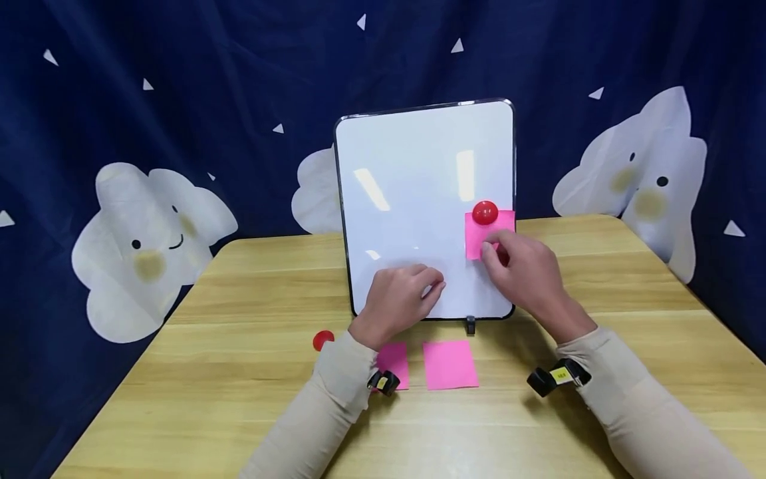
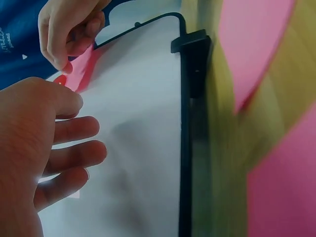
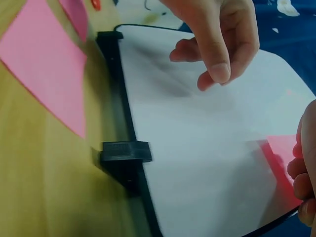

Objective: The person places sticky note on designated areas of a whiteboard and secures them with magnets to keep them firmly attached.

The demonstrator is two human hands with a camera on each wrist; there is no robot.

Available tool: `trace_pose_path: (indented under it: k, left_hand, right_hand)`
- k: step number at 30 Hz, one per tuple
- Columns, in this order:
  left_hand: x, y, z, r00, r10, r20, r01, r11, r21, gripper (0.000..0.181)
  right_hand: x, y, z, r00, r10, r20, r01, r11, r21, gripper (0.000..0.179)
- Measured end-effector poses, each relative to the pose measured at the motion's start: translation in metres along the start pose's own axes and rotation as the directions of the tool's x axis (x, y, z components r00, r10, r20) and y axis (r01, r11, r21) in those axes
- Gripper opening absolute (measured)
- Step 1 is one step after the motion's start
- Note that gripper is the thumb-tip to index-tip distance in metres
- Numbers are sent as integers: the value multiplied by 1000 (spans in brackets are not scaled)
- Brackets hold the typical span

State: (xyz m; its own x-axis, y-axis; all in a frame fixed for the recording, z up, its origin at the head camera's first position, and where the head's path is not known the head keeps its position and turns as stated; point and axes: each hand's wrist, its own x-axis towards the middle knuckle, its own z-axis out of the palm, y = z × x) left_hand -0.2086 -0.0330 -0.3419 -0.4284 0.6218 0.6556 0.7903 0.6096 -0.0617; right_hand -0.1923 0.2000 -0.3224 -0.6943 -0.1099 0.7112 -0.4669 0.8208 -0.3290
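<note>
A whiteboard (image 1: pixel 413 199) in a black frame stands upright on the table. A pink sticky note (image 1: pixel 476 233) hangs by its right edge, under a round red magnet (image 1: pixel 485 212). My right hand (image 1: pixel 529 269) is at the note's lower part, fingers loosely bent and overlapping it; its lower right corner is hidden behind them. In the right wrist view the note's lower end (image 3: pixel 281 163) tilts off the board. My left hand (image 1: pixel 397 299), fingers relaxed and holding nothing, hovers before the board's lower left part, as the left wrist view also shows.
Two more pink sheets lie on the wooden table: one sheet (image 1: pixel 450 364) before the board, another sheet (image 1: pixel 395 366) partly under the left forearm. A second red magnet (image 1: pixel 323 340) lies left of them. Black feet (image 3: pixel 126 153) support the board's bottom edge. A dark blue curtain (image 1: pixel 239 80) hangs behind.
</note>
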Motion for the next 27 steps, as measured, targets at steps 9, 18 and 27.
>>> trace_pose_path:
  k: [9,18,27]
  left_hand:
    - [-19,-4,-4,999,10,54,-10,1000,-2,9]
    - [-35,-7,-7,985,-55,164,67,996,-65,7]
    - [-40,-14,-13,967,-70,246,93,992,-87,8]
  right_hand:
    - [-12,-8,1,996,51,73,-51,999,2,10]
    - [-13,-16,2,976,74,206,-96,990,101,26]
    - [-11,-22,-2,929,36,368,-93,986,139,14]
